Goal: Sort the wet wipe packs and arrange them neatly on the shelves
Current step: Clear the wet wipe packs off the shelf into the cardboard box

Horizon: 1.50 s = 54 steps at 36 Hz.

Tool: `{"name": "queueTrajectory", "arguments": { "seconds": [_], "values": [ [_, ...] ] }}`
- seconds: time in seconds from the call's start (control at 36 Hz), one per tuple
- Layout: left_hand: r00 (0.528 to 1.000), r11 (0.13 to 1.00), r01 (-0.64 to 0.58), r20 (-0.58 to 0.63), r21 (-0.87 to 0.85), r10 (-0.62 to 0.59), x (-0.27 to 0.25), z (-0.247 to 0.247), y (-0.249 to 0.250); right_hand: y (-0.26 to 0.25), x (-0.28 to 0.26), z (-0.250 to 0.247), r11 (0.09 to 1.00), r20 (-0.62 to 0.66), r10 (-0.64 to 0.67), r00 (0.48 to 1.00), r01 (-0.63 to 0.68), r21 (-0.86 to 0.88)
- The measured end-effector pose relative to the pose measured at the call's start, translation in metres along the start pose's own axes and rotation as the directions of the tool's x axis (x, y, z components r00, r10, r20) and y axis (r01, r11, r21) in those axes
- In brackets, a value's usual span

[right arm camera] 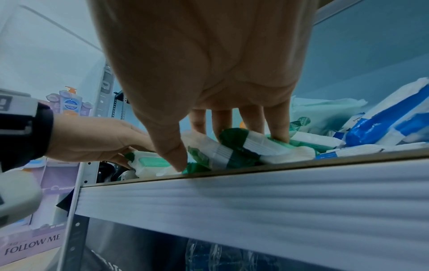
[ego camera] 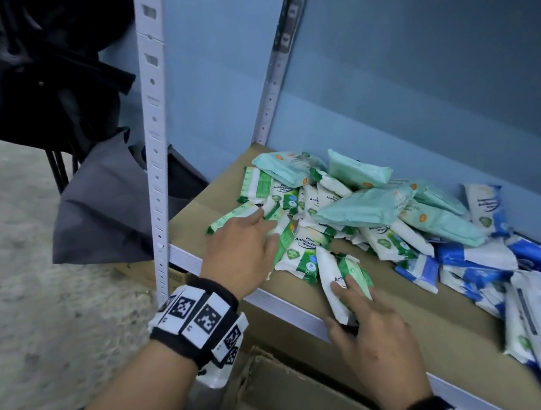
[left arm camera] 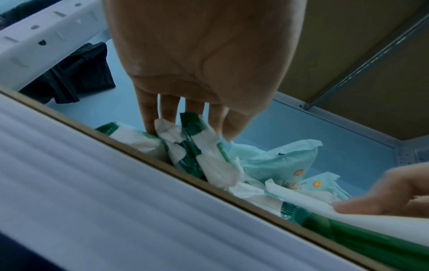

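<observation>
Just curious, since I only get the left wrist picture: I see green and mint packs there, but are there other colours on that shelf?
Observer: Yes. The head view shows blue-and-white packs heaped at the right end of the shelf.
Operator: Anything under that shelf?
Observer: An open cardboard box sits just below its front edge.
Operator: And beside the rack?
Observer: The right wrist view shows a purple box printed FOLLOW ME, off to the left.

Left of my shelving hangs a dark bag (ego camera: 50, 85) over grey cloth (ego camera: 104, 206). Below me sits an open cardboard box (ego camera: 297, 394). A purple carton (right arm camera: 34, 236), blurry, seems printed "FOLLOW ME".
</observation>
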<state>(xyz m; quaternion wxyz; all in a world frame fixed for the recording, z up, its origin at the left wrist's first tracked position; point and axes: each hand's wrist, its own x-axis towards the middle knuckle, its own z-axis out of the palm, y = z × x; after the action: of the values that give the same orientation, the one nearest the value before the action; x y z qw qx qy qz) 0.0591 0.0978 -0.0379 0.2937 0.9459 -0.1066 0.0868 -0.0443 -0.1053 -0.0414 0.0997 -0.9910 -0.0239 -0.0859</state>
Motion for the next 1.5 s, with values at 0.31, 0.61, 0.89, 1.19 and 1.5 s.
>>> {"name": "queueTrajectory", "arguments": {
  "seconds": [0.31,0.61,0.89,1.19,1.5],
  "values": [
    [0.998,0.999,0.034,0.06,0.042,-0.036,0.0,0.001,0.0,0.002,0.006,-0.011,0.999,-0.113,0.027,0.993,-0.025,0.021],
    [0.99,0.989,0.128,-0.057,-0.076,-0.132,-0.003,-0.008,0.006,0.01,0.004,-0.042,0.989,-0.4,0.04,0.916,0.02,0.145],
    [0.984,0.982,0.144,-0.125,0.124,-0.129,0.002,0.006,0.006,0.02,-0.002,-0.004,0.996,-0.235,-0.046,0.971,0.063,0.067],
    [0.99,0.977,0.126,-0.085,0.169,-0.113,0.008,0.009,0.008,0.021,0.008,0.0,0.999,-0.098,0.041,0.994,-0.04,0.01],
    [0.998,0.988,0.045,-0.045,0.15,-0.038,0.01,0.013,0.001,0.012,0.017,-0.009,0.986,0.031,0.154,0.988,-0.151,-0.069]
  ]
}}
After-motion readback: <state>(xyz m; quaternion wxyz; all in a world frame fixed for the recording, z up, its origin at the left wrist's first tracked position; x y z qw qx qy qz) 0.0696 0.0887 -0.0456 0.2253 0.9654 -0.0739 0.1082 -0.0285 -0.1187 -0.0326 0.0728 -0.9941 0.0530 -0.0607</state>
